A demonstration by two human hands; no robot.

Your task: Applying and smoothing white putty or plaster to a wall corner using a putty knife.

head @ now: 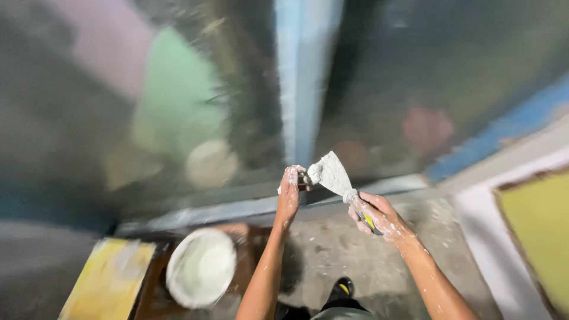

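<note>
My right hand (379, 217) grips the handle of a wide putty knife (333, 174), its blade coated in white filler and pointing up-left. My left hand (289, 192), dusted white, is raised beside the blade tip and pinches a small second scraper (303, 181) against the blade's edge. Both hands hover in front of a dark painted wall (415, 71) with a pale blue vertical strip (303, 77).
A white bucket (200, 268) of filler stands on the floor at lower left, beside a yellow board (109, 278). A yellow-and-white panel (533, 231) lies at right. My dark shoe (342, 288) shows on the dusty concrete floor (332, 249).
</note>
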